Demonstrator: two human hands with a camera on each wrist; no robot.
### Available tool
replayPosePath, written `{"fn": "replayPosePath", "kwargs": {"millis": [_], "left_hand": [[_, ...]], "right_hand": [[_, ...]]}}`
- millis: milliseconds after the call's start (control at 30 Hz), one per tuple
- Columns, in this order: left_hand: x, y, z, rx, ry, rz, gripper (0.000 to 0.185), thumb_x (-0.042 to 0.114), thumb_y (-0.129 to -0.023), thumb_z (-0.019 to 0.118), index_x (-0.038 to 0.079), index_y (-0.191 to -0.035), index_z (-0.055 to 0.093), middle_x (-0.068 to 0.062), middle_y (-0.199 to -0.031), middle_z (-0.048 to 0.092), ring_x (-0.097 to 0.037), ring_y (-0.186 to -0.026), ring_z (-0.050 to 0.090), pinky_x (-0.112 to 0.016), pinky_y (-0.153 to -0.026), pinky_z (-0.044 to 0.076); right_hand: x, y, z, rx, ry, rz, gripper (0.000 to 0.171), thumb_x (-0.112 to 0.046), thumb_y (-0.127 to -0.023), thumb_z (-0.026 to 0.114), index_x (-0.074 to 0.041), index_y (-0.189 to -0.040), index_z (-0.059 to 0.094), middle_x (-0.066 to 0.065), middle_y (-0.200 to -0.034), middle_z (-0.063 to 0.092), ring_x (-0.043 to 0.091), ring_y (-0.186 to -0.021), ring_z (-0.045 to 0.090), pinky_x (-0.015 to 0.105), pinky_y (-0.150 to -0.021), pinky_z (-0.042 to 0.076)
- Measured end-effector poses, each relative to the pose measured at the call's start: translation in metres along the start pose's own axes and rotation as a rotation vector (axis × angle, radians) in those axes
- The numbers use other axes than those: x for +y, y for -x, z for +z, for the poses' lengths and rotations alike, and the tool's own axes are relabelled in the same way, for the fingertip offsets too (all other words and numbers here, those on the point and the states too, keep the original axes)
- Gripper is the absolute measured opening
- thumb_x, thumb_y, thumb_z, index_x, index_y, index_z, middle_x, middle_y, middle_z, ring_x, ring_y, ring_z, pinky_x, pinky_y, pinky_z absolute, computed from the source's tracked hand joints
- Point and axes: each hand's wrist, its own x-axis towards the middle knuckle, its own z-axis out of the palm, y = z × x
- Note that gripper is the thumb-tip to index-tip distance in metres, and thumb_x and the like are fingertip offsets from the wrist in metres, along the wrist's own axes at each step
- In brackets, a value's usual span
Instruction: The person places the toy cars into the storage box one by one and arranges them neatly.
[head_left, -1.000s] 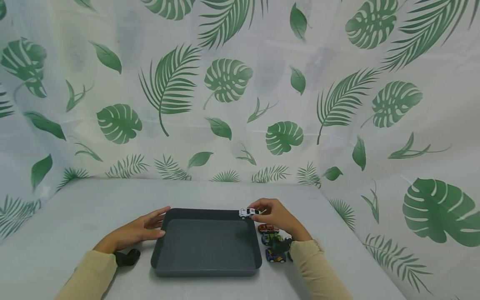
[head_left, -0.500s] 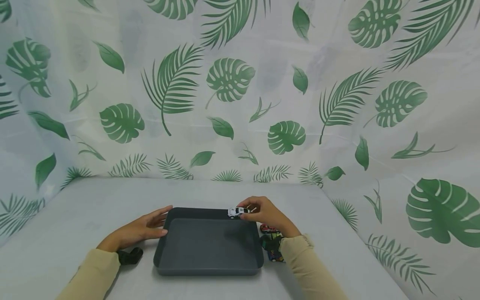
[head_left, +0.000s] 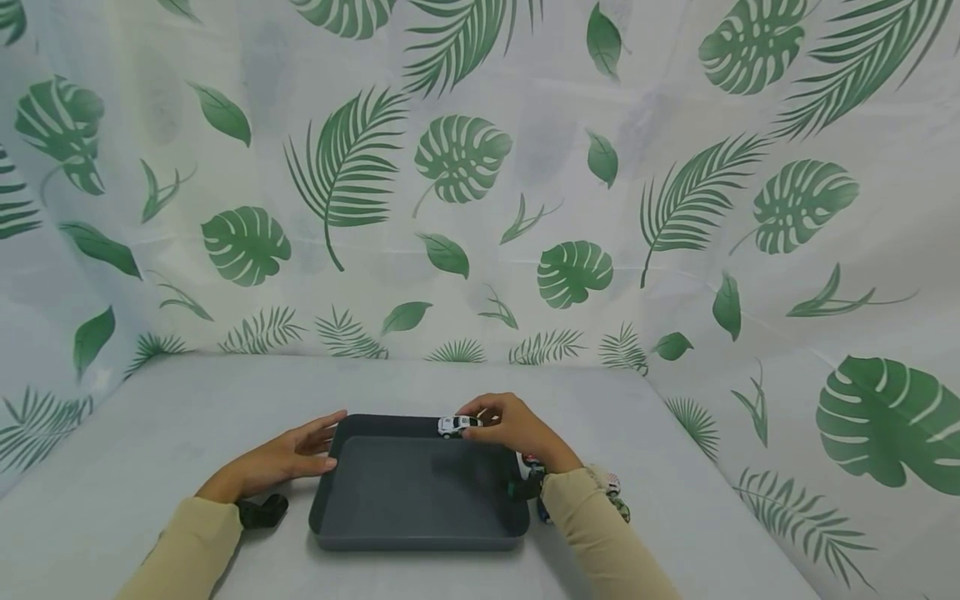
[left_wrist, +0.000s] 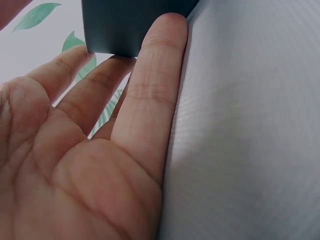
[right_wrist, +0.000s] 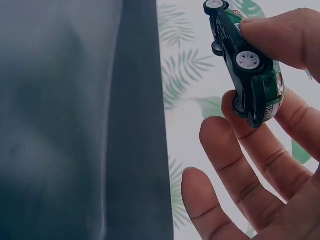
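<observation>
Pinched between thumb and fingertips of the right hand [head_left: 517,429], a white toy car [head_left: 458,425] is held just above the far rim of the dark grey tray [head_left: 330,492]. From the right wrist view the car [right_wrist: 246,62] is seen from underneath: a dark chassis, white wheels and green markings on its side, with the thumb pressed on one flank and a finger [right_wrist: 300,120] on the other; the remaining fingers are spread loosely below it. The car sticks out of the grip toward the tray's middle, its nose pointing left, and the tray floor is not touched by it. Over at the tray's far left corner, the left hand [head_left: 281,458] is laid flat on the grey table [head_left: 187,400], fingers straight, fingertips [left_wrist: 167,30] pressed against the tray's outer wall [left_wrist: 135,25]; nothing is gripped. Beside the right sleeve, just off the tray's right edge, more toy cars [head_left: 611,487] are partly hidden.
</observation>
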Motion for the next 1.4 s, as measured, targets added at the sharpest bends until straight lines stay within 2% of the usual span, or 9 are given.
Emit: {"fn": "replayPosePath", "kwargs": {"millis": [267,467,767,1000,1233,1400], "left_hand": [[-0.001,0.000,-0.001,-0.004,-0.008,0.009,0.094,0.023,-0.105,0.074,0.003,-0.173,0.012,-0.036,-0.174,0.013,-0.059,-0.159,0.014,-0.072,-0.125,0.024],[-0.001,0.000,-0.001,0.001,-0.009,0.002,0.094,0.023,-0.105,0.074,0.003,-0.173,0.012,-0.035,-0.175,0.012,-0.059,-0.159,0.013,-0.072,-0.124,0.024],[0.000,-0.001,0.000,0.002,-0.029,0.011,0.093,0.024,-0.106,0.074,0.004,-0.174,0.014,-0.034,-0.175,0.016,-0.058,-0.159,0.018,-0.073,-0.124,0.026],[0.002,-0.002,0.000,-0.001,-0.047,0.029,0.092,0.023,-0.106,0.073,0.003,-0.173,0.013,-0.033,-0.175,0.017,-0.057,-0.159,0.020,-0.072,-0.123,0.027],[0.000,-0.002,-0.001,0.001,-0.048,0.037,0.093,0.023,-0.106,0.073,0.002,-0.173,0.014,-0.033,-0.174,0.019,-0.057,-0.159,0.022,-0.072,-0.123,0.027],[-0.002,-0.001,0.000,0.000,-0.046,0.045,0.092,0.022,-0.106,0.073,0.002,-0.173,0.014,-0.033,-0.175,0.018,-0.058,-0.159,0.021,-0.072,-0.123,0.027]], "right_hand": [[-0.005,-0.008,0.009,-0.004,0.004,0.028,0.028,-0.006,-0.095,0.081,0.003,-0.122,0.078,0.012,-0.111,0.077,0.011,-0.084,0.069,0.026,-0.077,0.057],[-0.010,-0.013,0.017,0.003,0.011,0.052,0.028,-0.009,-0.096,0.081,0.003,-0.121,0.079,0.012,-0.113,0.077,0.011,-0.087,0.069,0.026,-0.078,0.056],[-0.007,-0.022,0.027,-0.016,0.007,0.050,0.029,-0.004,-0.095,0.083,0.005,-0.121,0.078,0.011,-0.107,0.079,0.005,-0.084,0.068,0.024,-0.078,0.058],[-0.008,-0.028,0.036,-0.028,0.008,0.070,0.026,-0.003,-0.094,0.083,0.006,-0.117,0.079,0.011,-0.102,0.079,0.005,-0.079,0.064,0.021,-0.073,0.054],[-0.010,-0.035,0.045,-0.042,0.055,0.108,0.024,-0.005,-0.095,0.083,0.003,-0.117,0.080,0.010,-0.107,0.080,0.006,-0.094,0.068,0.026,-0.082,0.057],[-0.013,-0.041,0.053,-0.057,0.077,0.110,0.024,-0.005,-0.095,0.083,0.003,-0.117,0.080,0.011,-0.108,0.080,0.006,-0.095,0.068,0.026,-0.083,0.057]]}}
